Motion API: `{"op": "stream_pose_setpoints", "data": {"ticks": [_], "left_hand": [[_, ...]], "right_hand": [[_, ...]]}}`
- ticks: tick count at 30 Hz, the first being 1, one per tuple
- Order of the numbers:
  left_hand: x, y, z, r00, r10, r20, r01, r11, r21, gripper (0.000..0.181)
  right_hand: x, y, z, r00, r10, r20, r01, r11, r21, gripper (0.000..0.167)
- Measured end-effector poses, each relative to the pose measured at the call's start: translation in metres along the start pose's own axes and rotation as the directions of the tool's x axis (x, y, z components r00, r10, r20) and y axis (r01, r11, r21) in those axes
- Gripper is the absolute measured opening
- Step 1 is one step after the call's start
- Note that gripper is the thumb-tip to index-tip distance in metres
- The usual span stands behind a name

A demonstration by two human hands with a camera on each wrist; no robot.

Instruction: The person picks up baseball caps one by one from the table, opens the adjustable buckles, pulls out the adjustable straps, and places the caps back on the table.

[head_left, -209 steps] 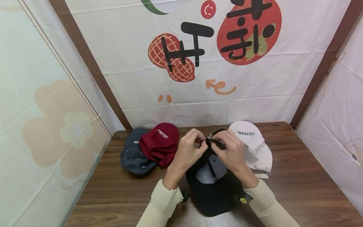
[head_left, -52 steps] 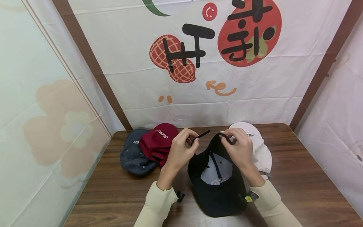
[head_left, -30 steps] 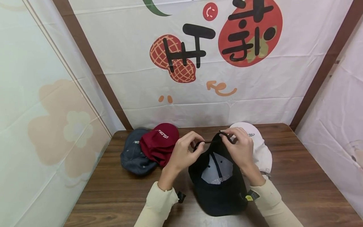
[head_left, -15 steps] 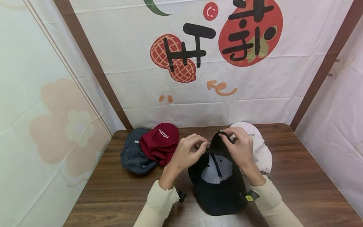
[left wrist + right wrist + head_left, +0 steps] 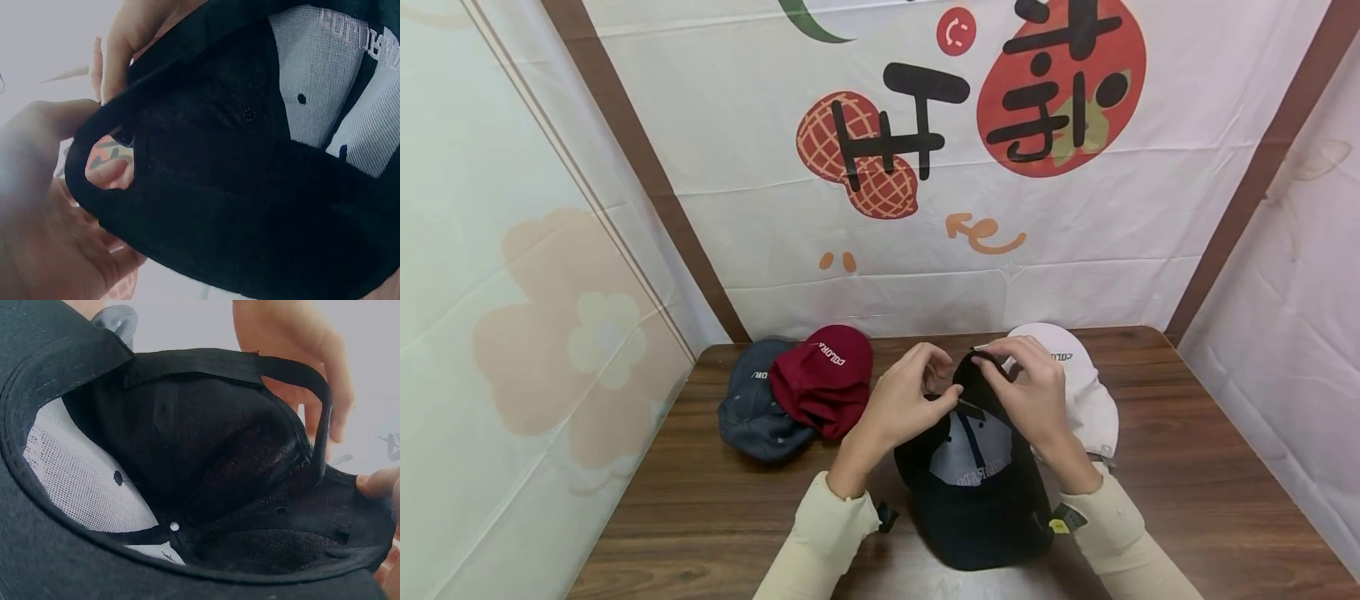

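Observation:
A black baseball cap [image 5: 977, 533] lies upside down, brim toward me, its grey front lining [image 5: 973, 450] showing. My right hand [image 5: 1037, 396] pinches the cap's rear edge beside a small metal buckle [image 5: 979, 347]. Across the rear opening, the black adjusting strap [image 5: 294, 370] forms a loop in the right wrist view. My left hand [image 5: 906, 400] is at that opening, thumb against the strap and fingers spread apart from it. Fingers of the left hand [image 5: 44, 219] show behind the loop in the left wrist view. The strap's tip is hard to make out.
Dark blue [image 5: 760, 417] and maroon caps [image 5: 827, 383] overlap at the back left of the wooden table [image 5: 700, 533]. A white cap [image 5: 1090, 408] stands behind my right hand. Printed white cloth [image 5: 760, 250] hangs along the back.
The strap end, earlier held out free in the left hand, came toward the right hand and down to the cap's rear. The left fingers have now spread; the right hand keeps its pinch.

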State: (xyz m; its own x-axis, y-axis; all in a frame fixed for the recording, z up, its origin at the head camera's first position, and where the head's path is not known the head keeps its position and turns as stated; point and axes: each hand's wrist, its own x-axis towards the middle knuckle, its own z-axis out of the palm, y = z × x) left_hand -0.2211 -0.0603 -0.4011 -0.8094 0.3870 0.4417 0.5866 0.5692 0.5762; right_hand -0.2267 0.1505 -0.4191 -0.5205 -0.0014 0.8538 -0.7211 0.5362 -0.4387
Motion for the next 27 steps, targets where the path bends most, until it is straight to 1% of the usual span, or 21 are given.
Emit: {"op": "stream_pose_setpoints", "data": {"ticks": [4, 9, 14, 17, 22, 27], "left_hand": [[0.001, 0.001, 0.002, 0.999, -0.045, 0.011, 0.045, 0.999, 0.017, 0.025], [0.003, 0.002, 0.004, 0.998, -0.055, 0.006, 0.055, 0.998, 0.026, 0.019], [0.003, 0.0, 0.004, 0.999, -0.024, -0.038, 0.024, 1.0, 0.013, 0.007], [0.005, 0.0, 0.004, 0.997, 0.002, -0.078, -0.003, 1.0, -0.009, 0.006], [0.008, -0.002, 0.002, 0.988, 0.035, -0.153, -0.041, 0.999, -0.033, 0.007], [0.011, -0.003, 0.0, 0.978, 0.046, -0.202, -0.053, 0.998, -0.03, 0.006]], "right_hand": [[0.0, -0.001, 0.001, 1.0, -0.011, 0.008, 0.011, 1.0, 0.021, 0.02], [0.0, -0.003, 0.001, 0.999, -0.028, 0.023, 0.027, 0.999, 0.036, 0.021], [-0.002, -0.005, 0.001, 0.998, -0.032, 0.048, 0.03, 0.999, 0.039, 0.02], [-0.002, -0.004, 0.001, 0.998, -0.032, 0.056, 0.03, 0.999, 0.032, 0.021], [-0.001, -0.001, 0.001, 0.997, -0.027, 0.074, 0.024, 0.999, 0.04, 0.023], [0.0, 0.003, 0.0, 0.997, -0.038, 0.072, 0.035, 0.999, 0.04, 0.025]]}}
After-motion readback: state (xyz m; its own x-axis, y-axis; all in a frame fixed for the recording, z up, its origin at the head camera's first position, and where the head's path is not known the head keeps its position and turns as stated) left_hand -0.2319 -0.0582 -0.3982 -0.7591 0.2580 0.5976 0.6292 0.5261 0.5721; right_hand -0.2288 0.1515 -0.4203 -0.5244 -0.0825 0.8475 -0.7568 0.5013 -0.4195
